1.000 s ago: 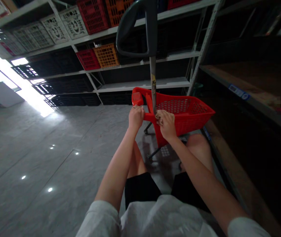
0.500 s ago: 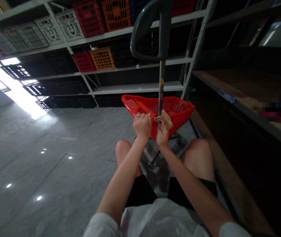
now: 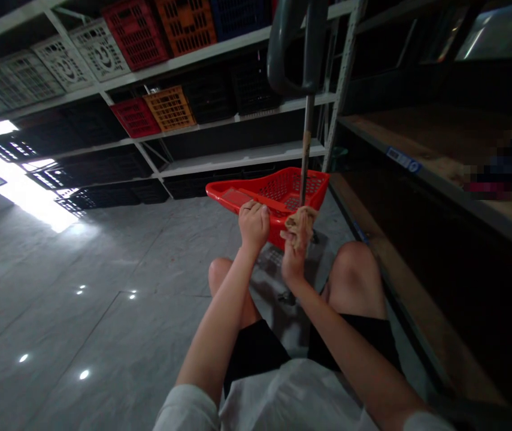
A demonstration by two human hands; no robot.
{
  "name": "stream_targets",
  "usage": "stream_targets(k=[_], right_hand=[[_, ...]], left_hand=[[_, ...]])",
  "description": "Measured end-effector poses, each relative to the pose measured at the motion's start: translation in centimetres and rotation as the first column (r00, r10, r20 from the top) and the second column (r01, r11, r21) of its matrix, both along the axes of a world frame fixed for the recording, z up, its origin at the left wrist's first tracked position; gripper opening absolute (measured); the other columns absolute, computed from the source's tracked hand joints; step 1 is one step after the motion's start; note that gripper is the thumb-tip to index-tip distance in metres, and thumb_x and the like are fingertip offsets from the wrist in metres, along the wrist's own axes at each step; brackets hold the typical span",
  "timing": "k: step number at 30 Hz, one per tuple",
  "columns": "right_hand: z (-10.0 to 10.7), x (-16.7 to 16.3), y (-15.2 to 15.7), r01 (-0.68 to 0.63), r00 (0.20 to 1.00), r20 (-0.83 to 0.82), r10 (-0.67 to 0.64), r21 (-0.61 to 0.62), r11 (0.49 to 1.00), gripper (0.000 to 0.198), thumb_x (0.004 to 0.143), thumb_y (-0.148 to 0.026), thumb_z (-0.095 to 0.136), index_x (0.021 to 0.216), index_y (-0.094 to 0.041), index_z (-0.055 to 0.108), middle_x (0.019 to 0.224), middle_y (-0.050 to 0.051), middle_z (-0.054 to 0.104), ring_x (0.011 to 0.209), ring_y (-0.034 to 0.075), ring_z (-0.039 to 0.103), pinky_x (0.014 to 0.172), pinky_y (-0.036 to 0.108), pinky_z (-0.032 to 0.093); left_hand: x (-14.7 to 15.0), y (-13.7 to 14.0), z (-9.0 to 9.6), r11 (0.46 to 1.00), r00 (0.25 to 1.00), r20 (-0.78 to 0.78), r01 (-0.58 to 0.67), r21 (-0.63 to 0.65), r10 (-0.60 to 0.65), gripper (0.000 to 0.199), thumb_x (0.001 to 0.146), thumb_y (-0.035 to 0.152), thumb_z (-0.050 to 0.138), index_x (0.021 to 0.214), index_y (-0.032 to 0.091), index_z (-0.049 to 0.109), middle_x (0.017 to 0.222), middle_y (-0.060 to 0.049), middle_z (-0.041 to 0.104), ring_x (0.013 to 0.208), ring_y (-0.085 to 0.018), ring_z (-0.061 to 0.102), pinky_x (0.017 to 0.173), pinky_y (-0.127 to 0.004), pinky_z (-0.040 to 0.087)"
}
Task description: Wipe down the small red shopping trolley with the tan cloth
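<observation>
A red plastic shopping cart basket [image 3: 273, 222] with perforated walls stands before my knees. A metal pole [image 3: 306, 137] rises beside it, topped by a grey loop handle [image 3: 294, 51]. My left hand [image 3: 254, 226] is closed over the near rim of the basket. Just to its right, my right hand [image 3: 294, 260] holds a crumpled tan cloth [image 3: 301, 224] near the foot of the pole, against or close to the basket's near side. The cloth partly hides the right fingers.
Behind the cart, a white metal rack [image 3: 247, 157] carries red, orange, white, blue and black crates. A wooden-decked shelf [image 3: 421, 137] with a blue label runs along my right. Grey floor [image 3: 125, 335] stretches to the left, with bright light farther back.
The red basket has turned and its far end has shifted left, while the pole leans further right. My right hand and the cloth have come slightly lower. The left hand stays on the rim.
</observation>
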State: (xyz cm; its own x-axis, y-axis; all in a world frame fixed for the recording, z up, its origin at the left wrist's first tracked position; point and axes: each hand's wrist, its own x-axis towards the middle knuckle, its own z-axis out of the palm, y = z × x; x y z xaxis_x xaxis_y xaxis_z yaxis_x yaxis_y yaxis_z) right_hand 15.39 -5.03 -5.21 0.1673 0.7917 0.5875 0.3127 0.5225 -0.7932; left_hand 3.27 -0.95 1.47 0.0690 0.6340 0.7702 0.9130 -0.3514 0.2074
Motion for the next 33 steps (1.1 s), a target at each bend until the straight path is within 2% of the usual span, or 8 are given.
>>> stream_targets(k=[3,7,11,14,19,24,29,33], right_hand=[[2.4,0.2,-0.1,0.089,0.996,-0.002,-0.09,0.162,0.983,0.059,0.1,-0.036,0.035,0.158,-0.024,0.036,0.161,0.013,0.042,0.156,0.026,0.031,0.129,0.055,0.024],[2.5,3.6,3.0,0.051,0.995,-0.095,-0.021,0.325,0.944,0.043,0.097,-0.039,0.041,0.132,-0.025,0.062,0.135,0.011,0.063,0.136,0.028,0.053,0.122,0.053,0.036],[1.8,7.6,6.6,0.009,0.976,-0.213,0.053,0.278,0.96,0.029,0.097,-0.036,0.044,0.102,-0.025,0.071,0.115,0.007,0.071,0.119,0.025,0.061,0.117,0.051,0.042],[2.2,9.1,7.5,0.01,0.969,-0.242,0.043,0.211,0.977,0.027,0.096,-0.034,0.045,0.102,-0.024,0.069,0.12,0.007,0.069,0.119,0.025,0.062,0.113,0.05,0.047],[4.3,6.5,5.9,0.157,0.964,0.162,-0.211,0.293,0.943,0.027,0.09,-0.023,0.053,0.113,-0.022,0.067,0.119,0.011,0.07,0.123,0.03,0.058,0.116,0.054,0.042],[6.2,2.7,5.8,0.159,0.875,0.411,-0.258,0.26,0.952,0.039,0.089,-0.016,0.052,0.126,-0.018,0.065,0.128,0.013,0.069,0.124,0.031,0.058,0.115,0.051,0.042],[6.1,8.3,8.4,0.035,0.825,0.535,-0.182,0.272,0.962,0.042,0.094,-0.026,0.054,0.134,-0.021,0.063,0.133,0.01,0.07,0.128,0.03,0.059,0.116,0.049,0.043],[6.0,13.8,11.4,0.062,0.819,0.54,-0.193,0.251,0.966,0.041,0.095,-0.027,0.049,0.132,-0.023,0.065,0.135,0.009,0.069,0.131,0.03,0.058,0.117,0.052,0.043]], left_hand=[[2.2,-0.7,-0.2,0.999,0.999,0.003,-0.041,0.001,0.041,0.054,0.109,0.027,0.022,0.077,0.02,0.066,0.084,-0.009,0.071,0.098,-0.024,0.064,0.099,-0.041,0.045],[3.6,-2.1,1.9,0.991,0.986,-0.165,-0.048,-0.122,0.028,0.051,0.109,0.031,0.027,0.086,0.017,0.071,0.089,-0.011,0.074,0.099,-0.025,0.067,0.1,-0.041,0.046],[1.3,-1.9,5.2,0.939,0.871,-0.397,0.179,-0.292,-0.289,0.041,0.109,0.037,0.034,0.125,0.02,0.068,0.129,-0.007,0.072,0.121,-0.02,0.065,0.109,-0.035,0.046],[-1.6,-0.4,6.3,0.95,0.891,-0.394,0.112,-0.291,-0.225,0.043,0.109,0.034,0.035,0.143,0.019,0.057,0.151,-0.007,0.059,0.139,-0.019,0.053,0.118,-0.035,0.039],[-1.4,1.6,4.9,0.932,0.951,-0.267,-0.23,-0.279,0.155,0.042,0.107,0.027,0.034,0.129,0.016,0.067,0.128,-0.01,0.072,0.118,-0.025,0.066,0.101,-0.039,0.051],[1.4,1.3,4.6,0.933,0.955,-0.238,-0.241,-0.267,0.179,0.043,0.108,0.031,0.034,0.132,0.015,0.066,0.134,-0.011,0.07,0.122,-0.025,0.065,0.102,-0.038,0.05],[-2.8,0.9,6.8,0.877,0.945,-0.318,-0.091,-0.472,-0.073,0.045,0.109,0.038,0.033,0.144,0.026,0.058,0.146,-0.004,0.063,0.13,-0.02,0.062,0.101,-0.03,0.051],[-4.3,0.7,6.6,0.81,0.889,-0.448,-0.329,-0.486,0.092,0.057,0.108,0.043,0.026,0.114,0.016,0.076,0.11,-0.015,0.078,0.103,-0.03,0.075,0.083,-0.037,0.054]])
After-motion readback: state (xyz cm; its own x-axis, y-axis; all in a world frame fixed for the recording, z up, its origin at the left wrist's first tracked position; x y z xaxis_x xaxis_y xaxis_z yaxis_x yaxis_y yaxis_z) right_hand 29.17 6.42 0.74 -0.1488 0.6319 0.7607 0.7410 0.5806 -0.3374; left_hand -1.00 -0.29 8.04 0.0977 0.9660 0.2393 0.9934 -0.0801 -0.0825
